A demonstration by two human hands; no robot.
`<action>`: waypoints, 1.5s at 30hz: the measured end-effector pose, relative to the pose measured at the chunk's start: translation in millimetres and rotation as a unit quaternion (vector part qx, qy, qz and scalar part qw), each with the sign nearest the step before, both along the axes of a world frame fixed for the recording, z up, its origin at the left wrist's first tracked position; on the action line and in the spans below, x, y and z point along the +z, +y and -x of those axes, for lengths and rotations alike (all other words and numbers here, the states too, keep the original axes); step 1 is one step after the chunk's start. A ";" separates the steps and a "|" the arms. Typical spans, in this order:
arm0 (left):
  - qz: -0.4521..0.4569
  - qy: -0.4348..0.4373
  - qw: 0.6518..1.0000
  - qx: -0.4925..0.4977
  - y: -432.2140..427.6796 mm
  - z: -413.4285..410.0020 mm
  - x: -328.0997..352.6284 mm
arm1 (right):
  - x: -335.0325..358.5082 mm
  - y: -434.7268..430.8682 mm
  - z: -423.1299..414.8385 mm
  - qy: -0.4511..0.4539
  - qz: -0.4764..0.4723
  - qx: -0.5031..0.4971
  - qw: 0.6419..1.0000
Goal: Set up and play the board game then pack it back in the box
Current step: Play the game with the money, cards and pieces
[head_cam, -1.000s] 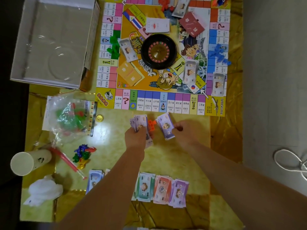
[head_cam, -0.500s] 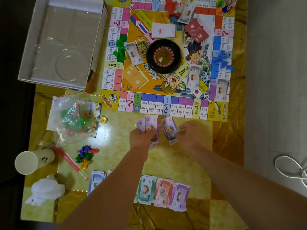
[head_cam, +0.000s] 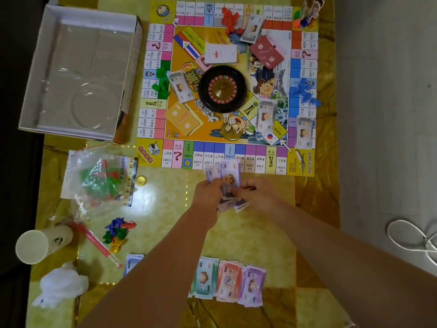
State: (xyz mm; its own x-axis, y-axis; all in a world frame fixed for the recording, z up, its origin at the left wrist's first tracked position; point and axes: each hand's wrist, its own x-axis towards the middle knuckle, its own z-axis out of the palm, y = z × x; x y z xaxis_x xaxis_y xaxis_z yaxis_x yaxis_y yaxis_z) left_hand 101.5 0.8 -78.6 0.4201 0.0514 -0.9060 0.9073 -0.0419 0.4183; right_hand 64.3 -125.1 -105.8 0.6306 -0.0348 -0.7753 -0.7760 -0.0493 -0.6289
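Yellow marble-patterned tabletop (head_cam: 160, 209), seen from above: your left hand (head_cam: 208, 192) and right hand (head_cam: 257, 192) meet on a fan of purple banknotes (head_cam: 228, 175), fingers of both curled round it. Just beyond the grip lies the game board (head_cam: 305, 162), its roulette wheel (head_cam: 222, 88) farther on. Sorted note piles (head_cam: 227, 280) sit nearer you than the grip; the open box (head_cam: 78, 74) stands well off to its left.
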 end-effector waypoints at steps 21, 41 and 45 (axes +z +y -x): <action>-0.092 -0.052 0.982 -0.156 -93.5 -26.4 -4.4 | -14.6 -123.7 -0.3 0.040 0.174 -0.109 0.978; -0.098 -0.045 0.985 -0.137 -140.6 -62.1 -37.1 | -38.0 -170.9 -46.9 0.023 0.245 -0.224 0.943; -0.051 -0.031 0.992 -0.110 -142.5 -64.7 -38.2 | -32.6 -173.0 -49.3 0.022 0.296 -0.189 0.936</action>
State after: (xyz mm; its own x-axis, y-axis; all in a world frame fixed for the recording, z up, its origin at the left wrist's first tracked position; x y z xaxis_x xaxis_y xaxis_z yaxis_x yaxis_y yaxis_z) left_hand 166.3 -141.7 -116.8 0.4854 0.0414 -0.8733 0.8443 -0.2815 0.4559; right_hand 113.6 -298.0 -138.3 0.4541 -0.6807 -0.5748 -0.8332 -0.0959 -0.5447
